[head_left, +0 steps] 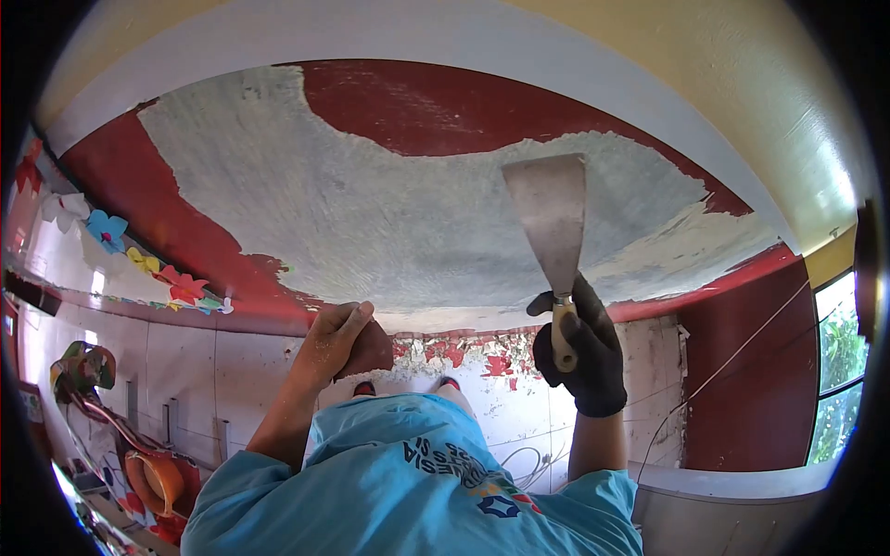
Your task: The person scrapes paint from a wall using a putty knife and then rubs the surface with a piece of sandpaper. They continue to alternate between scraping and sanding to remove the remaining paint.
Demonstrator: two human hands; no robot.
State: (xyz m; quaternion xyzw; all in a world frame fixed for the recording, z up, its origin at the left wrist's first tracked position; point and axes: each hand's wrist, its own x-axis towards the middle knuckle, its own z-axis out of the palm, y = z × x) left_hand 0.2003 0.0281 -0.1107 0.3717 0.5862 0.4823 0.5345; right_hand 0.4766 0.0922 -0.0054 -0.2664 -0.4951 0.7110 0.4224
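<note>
My right hand [598,357], in a black glove, is closed around the pale wooden handle of a putty knife [554,208]. Its wide metal blade points up, in front of the grey scraped area of the wall [371,204]; I cannot tell if it touches. My bare left hand [329,343] is closed on a flat dark reddish-brown piece [372,351], which could be sandpaper or a paint flake. Dark red paint [408,107] surrounds the grey area with a ragged edge.
Paint flakes [498,365] litter the white tiled floor [519,412] near my feet. An orange pot-like object [156,484] stands at lower left, and paper flowers [107,230] hang at left. A thin cable [691,394] and a window [839,361] are at right.
</note>
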